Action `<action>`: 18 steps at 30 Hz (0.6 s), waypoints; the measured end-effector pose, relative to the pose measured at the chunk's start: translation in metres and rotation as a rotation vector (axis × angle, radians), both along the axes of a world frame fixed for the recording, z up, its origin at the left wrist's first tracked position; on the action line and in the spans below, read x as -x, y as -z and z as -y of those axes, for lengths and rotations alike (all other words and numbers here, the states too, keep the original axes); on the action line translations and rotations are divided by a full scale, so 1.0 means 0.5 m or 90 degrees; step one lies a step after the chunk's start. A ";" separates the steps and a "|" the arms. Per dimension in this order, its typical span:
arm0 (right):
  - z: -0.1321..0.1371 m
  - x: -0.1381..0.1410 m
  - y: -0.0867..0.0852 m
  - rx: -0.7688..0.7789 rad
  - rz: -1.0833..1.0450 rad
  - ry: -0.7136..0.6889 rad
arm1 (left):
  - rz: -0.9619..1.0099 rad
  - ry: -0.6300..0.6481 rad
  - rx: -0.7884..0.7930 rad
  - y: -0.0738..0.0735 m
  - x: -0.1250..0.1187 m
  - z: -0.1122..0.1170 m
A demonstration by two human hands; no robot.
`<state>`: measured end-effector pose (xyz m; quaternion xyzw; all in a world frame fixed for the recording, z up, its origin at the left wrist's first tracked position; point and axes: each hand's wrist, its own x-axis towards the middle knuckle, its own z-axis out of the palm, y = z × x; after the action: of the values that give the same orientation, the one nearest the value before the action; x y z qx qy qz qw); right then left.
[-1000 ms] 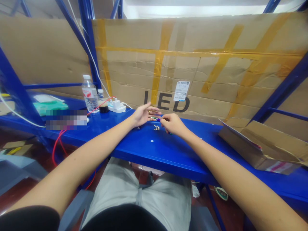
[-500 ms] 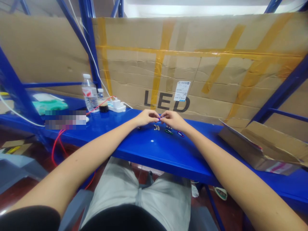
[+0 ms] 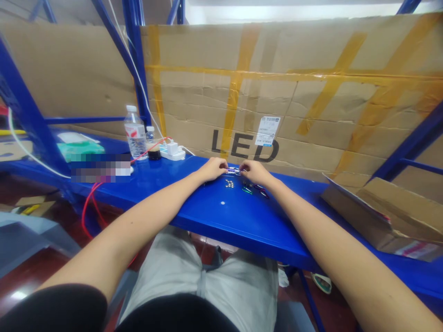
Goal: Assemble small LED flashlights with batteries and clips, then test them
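Observation:
Between my two hands stretches a small purple carabiner (image 3: 233,170) with a silvery shine. The fingers of my left hand (image 3: 213,169) pinch its left end, and my right hand (image 3: 255,172) has its fingers closed at the right end. Just below lies a small cluster of metal pieces (image 3: 229,183), too small to name. Near my right wrist rest a green carabiner (image 3: 247,190) and a purple carabiner (image 3: 264,194), with further small pieces partly hidden by the hand.
A blue shelf table (image 3: 221,221) runs across, backed by a large cardboard sheet (image 3: 194,101). To the left stand a water bottle (image 3: 135,133), a small dark-liquid bottle (image 3: 153,147) and a white power strip (image 3: 173,151) with red cable. An open cardboard box (image 3: 387,230) sits right.
My hands have drawn slightly apart, so more of the carabiner shows between them. The view has shifted a little to the left.

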<state>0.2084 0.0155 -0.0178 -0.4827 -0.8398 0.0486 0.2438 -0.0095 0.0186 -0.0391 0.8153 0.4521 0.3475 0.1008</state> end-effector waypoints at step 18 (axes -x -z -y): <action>-0.026 -0.026 0.021 0.020 0.121 -0.014 | -0.122 -0.091 -0.005 0.012 -0.003 -0.013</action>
<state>0.2212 0.0284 -0.0283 -0.4798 -0.8633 0.0182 0.1553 -0.0081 0.0250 -0.0449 0.8109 0.5153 0.2758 0.0291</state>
